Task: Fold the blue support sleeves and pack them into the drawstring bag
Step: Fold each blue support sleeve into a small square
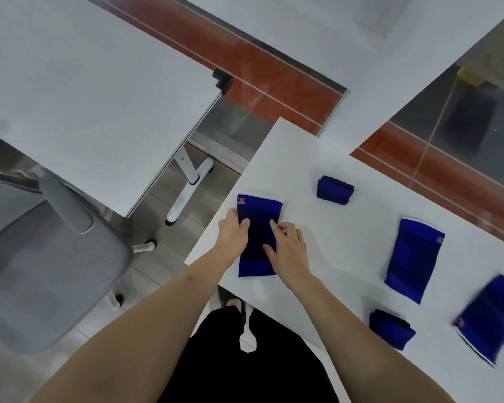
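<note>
Blue knit lies flat under both my palms: the sleeve (pixel 259 234) I am working on sits at the left corner of the white table (pixel 341 228), close to the left edge, with its long axis running straight away from me, the end with the small orange mark farthest off. My left hand (pixel 232 232) rests on its left border, thumb laid over the cloth and the other fingers hidden round the outside, so I cannot say whether they have tucked under the edge. My right hand (pixel 288 245) is spread open on the right half, fingers pointing toward the far end, pressing rather than gripping. Neither hand has closed on anything.

Since the sleeve lies lengthwise before me, I judge the fold must bring the near end up and over toward the far end, or the reverse. Both hands sit about midway along it, one on each long side, so either could pin the middle while the other lifts an end; the near end is just below my right wrist, which makes that hand the likelier lifter.

Elsewhere on the table, one folded bundle (pixel 335 189) sits toward the far edge and a second folded bundle (pixel 391 329) near the front edge. Two flat sleeves wait to the right: one sleeve (pixel 413 258) well apart from my hands, and a blurred sleeve (pixel 490 318) at the right border of the view. I see no drawstring bag anywhere.
</note>
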The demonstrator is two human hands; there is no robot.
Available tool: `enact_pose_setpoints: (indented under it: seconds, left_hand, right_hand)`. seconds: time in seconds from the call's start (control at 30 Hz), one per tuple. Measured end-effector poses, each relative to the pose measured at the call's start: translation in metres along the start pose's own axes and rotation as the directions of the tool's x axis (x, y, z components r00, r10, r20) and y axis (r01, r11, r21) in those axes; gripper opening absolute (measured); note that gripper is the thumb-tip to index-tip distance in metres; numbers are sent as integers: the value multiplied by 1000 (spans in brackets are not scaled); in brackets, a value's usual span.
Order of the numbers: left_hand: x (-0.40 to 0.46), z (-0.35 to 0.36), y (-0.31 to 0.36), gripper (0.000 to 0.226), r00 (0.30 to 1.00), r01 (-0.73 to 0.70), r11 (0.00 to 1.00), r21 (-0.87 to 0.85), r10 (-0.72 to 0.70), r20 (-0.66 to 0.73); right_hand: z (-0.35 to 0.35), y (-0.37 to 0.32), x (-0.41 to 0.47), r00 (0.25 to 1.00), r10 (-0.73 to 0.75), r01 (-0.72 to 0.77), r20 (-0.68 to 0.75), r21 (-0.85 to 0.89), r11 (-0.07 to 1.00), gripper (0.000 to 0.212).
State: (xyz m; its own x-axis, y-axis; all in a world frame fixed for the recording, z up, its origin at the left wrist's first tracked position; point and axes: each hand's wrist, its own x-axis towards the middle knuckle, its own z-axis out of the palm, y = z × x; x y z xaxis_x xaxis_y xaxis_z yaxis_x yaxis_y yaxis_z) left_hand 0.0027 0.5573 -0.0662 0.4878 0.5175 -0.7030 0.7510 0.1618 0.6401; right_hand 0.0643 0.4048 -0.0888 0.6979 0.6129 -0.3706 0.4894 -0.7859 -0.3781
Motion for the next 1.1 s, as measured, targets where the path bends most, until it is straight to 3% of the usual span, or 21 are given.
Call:
enact_pose_setpoints:
  seconds: [0.1, 0.2, 0.3, 0.37, 0.4, 0.47, 0.63, 0.7, 0.8, 0.83, 0.93, 1.1]
  left_hand:
    - [-1, 4, 9, 26, 998, 54, 998, -25, -53, 22]
    - [-4, 8, 18, 22, 996, 67, 998, -22, -65, 56]
    - [-17, 11, 31, 21, 991, 7, 987, -158, 14, 133]
    - [-27, 11, 43, 20, 982, -40, 972, -233, 81, 172]
    - [-30, 12, 48, 20, 977, -68, 966, -250, 115, 182]
    - [-33, 11, 58, 19, 966, -137, 961, -239, 183, 182]
    - [-44, 13, 80, 26, 901, -396, 889, -231, 424, 87]
    - [-47, 10, 77, 25, 821, -569, 820, -64, 571, 16]
    - [-41, 4, 48, 21, 632, -754, 615, 230, 775, -5]
    - [-39, 3, 36, 24, 627, -755, 597, 273, 778, 32]
    - [-33, 2, -5, 25, 734, -667, 650, 365, 657, 171]
    - [-32, 9, -38, 23, 817, -575, 690, 440, 505, 278]
  right_hand:
    - [-2, 4, 0, 1000, -2, 1, 17, 86, 996, 65]
    - [-10, 5, 6, 994, 96, -106, 45, 382, 918, 60]
    - [-33, 0, 12, 949, 291, -279, 122, 754, 594, 54]
    - [-53, -3, 14, 922, 325, -327, 208, 870, 370, 48]
    - [-61, -2, 15, 931, 310, -297, 193, 894, 334, 38]
    - [-80, -3, 12, 954, 283, -200, 101, 915, 350, 22]
    - [-122, -6, -1, 945, 262, 47, -195, 874, 483, 16]
    - [-130, 0, -12, 937, 205, 113, -282, 802, 587, 20]
    - [-121, 19, -32, 936, 114, 141, -334, 650, 747, 26]
    - [-113, 26, -38, 942, 77, 142, -327, 594, 792, 27]
    - [-81, 45, -52, 975, 17, 95, -223, 482, 871, 24]
    - [-50, 57, -61, 993, 113, -88, -10, 561, 823, 14]
